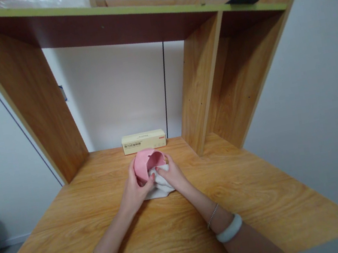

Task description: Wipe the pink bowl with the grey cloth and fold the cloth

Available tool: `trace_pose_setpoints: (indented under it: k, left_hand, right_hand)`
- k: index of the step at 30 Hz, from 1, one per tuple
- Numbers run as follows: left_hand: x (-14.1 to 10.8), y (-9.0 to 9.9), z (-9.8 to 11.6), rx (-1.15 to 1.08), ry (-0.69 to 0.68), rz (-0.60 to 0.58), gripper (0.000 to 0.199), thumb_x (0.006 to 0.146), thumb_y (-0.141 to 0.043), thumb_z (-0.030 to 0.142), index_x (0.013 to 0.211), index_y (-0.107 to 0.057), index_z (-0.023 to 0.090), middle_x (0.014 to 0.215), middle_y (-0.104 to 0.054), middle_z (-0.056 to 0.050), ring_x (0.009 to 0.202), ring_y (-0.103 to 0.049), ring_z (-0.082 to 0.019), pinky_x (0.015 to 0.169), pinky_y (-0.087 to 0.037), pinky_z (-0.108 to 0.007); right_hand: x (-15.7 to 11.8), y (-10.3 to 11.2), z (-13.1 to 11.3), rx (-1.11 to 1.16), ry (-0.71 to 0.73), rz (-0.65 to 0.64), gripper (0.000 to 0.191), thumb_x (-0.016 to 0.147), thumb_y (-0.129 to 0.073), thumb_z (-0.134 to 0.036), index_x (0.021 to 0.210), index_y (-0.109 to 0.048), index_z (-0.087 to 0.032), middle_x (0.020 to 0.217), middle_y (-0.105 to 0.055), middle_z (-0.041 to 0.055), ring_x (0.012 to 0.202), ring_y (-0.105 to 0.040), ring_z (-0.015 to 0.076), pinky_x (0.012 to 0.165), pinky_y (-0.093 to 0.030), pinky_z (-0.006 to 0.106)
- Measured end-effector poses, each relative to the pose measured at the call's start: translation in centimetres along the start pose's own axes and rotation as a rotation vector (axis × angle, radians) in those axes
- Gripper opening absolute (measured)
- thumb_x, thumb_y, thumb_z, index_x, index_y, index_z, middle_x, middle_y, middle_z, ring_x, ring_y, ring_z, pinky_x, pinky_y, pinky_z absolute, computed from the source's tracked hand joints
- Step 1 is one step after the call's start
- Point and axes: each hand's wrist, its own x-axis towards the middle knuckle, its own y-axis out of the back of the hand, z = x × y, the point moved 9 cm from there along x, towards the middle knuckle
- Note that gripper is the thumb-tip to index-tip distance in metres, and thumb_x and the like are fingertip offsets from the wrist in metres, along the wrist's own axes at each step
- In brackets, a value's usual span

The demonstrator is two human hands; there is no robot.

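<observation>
a wood-grain tabletop (pixel 267 200) with wooden shelves (pixel 89 29) above its far side, pale walls (pixel 306 89) behind and to the right. near the middle, the left hand (pixel 139 179) is closed around the side of a pink bowl (pixel 143 163), tipped open toward the right; the right hand (pixel 171 173) pinches a pale cloth (pixel 159 187) at its opening. a cream box (pixel 144 142) lies just beyond.

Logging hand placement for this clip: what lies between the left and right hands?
In the head view, a pink container and pale cloth lie between the left hand and right hand.
</observation>
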Motion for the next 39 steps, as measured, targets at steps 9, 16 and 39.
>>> trace_pose_setpoints:
  k: [9, 16, 39]
  left_hand:
    - [-0.3, 0.4, 1.6, 0.359, -0.007, -0.107, 0.07, 0.069, -0.053, 0.044, 0.132, -0.033, 0.018, 0.081, -0.065, -0.005, 0.071, -0.061, -0.022, 0.062, -0.044, -0.029]
    - [0.0, 0.9, 0.3, 0.204, 0.031, -0.037, 0.075, 0.074, -0.049, 0.047, 0.136, -0.02, 0.02, 0.094, -0.062, -0.007, 0.071, -0.061, -0.02, 0.063, -0.046, -0.031]
    - [0.1, 0.7, 0.3, 0.166, 0.046, -0.072, 0.068, 0.073, -0.05, 0.046, 0.132, -0.029, 0.02, 0.099, -0.062, -0.009, 0.08, -0.061, -0.023, 0.071, -0.047, -0.034]
  right_hand:
    - [-0.1, 2.9, -2.2, -0.593, 0.057, 0.03, 0.065, 0.077, -0.05, -0.039, 0.135, -0.027, -0.02, 0.079, -0.066, 0.0084, 0.075, -0.062, 0.0252, 0.066, -0.042, 0.031]
    - [0.2, 1.1, 0.8, -0.068, 0.013, 0.08, 0.057, 0.073, -0.05, -0.028, 0.127, -0.037, -0.016, 0.107, -0.06, 0.0111, 0.093, -0.057, 0.0205, 0.078, -0.044, 0.031]
    - [-0.2, 1.3, -0.6, -0.208, -0.013, -0.02, 0.062, 0.075, -0.05, -0.026, 0.132, -0.03, -0.014, 0.096, -0.064, 0.0101, 0.082, -0.06, 0.0199, 0.069, -0.044, 0.028]
